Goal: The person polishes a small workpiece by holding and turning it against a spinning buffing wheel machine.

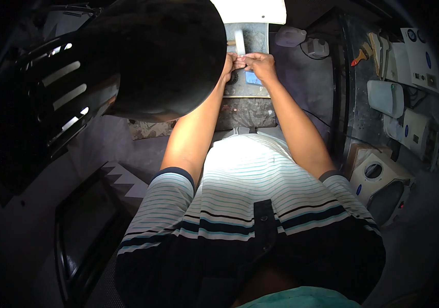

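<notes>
Wheel (239,43), white, sits just beyond your left hand (233,62) and right hand (261,65), long axis running away from you; fingertips meet narrowly by its near end, can't tell what they pinch.

Left hand (233,62) and wrist partly hidden behind black lamp shade (173,56), itself cut off by top edge. Anything pinched between fingertips of right hand (262,65) too small to tell. White polishing wheel (239,43) blurred. Bright white hood (255,10) cut off by top edge, teal cloth (307,297) by bottom. Blue oval label (358,190) unreadably small.
</notes>
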Tool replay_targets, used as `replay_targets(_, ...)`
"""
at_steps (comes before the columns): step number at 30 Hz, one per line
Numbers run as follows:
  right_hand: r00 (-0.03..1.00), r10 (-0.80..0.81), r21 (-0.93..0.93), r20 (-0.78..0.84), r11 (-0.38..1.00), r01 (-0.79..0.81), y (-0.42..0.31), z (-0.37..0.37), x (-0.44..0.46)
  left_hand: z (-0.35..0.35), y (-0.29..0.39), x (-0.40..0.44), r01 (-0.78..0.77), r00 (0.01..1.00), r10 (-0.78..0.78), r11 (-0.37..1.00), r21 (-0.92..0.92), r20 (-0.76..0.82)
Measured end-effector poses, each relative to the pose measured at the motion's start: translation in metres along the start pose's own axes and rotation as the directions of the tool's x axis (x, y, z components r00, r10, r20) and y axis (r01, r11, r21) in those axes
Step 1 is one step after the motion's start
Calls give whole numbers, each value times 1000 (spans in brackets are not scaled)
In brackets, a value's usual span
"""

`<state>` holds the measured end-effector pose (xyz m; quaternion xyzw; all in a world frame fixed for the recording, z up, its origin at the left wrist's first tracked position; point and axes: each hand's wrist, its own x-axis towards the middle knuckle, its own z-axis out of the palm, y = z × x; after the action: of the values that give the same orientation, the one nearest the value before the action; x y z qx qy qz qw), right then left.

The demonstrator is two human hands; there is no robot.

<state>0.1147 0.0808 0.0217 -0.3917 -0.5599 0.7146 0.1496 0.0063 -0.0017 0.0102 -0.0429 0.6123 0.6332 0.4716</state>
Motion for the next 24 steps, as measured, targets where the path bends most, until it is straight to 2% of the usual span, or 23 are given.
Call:
replay_targets(2, 1000, 5, 0, 1, 1000, -5, 0, -1, 4, 1, -3, 9, 79, 997, -79, 997, -17, 15)
replay_targets(8, 998, 25, -63, 52, 998, -22, -5, -3, 2, 1, 3, -4, 75, 997, -74, 995, -59, 32)
replay_targets(10, 999, -38, 43, 13, 998, 37, 0, -3, 5, 5, 3, -1, 114, 993, -111, 990, -80, 35)
replay_targets(12, 1000, -26, 14, 3, 1000, 26, -2, -3, 6, 5, 5, -2, 138, 990, -136, 987, -81, 33)
replay_targets(14, 998, -22, -101, 60, 995, 28, -10, -2, 1, 1, 6, -5, 96, 995, -93, 993, -62, 45)
replay_targets(16, 997, 15, -108, 77, 994, -6, -6, -4, 3, 2, 6, -6, 84, 996, -83, 996, -30, 22)
replay_targets(18, 1000, -13, 52, 23, 999, 12, -1, -4, 3, 5, 3, -2, 121, 993, -119, 990, -78, 27)
replay_targets(20, 1000, -16, 55, 20, 998, 15, 2, -4, 7, 5, 1, 1, 125, 992, -125, 989, -84, 5)
replay_targets(24, 997, 13, -83, 71, 997, -8, -4, -8, 6, 4, 7, -8, 112, 994, -110, 991, -72, 26)
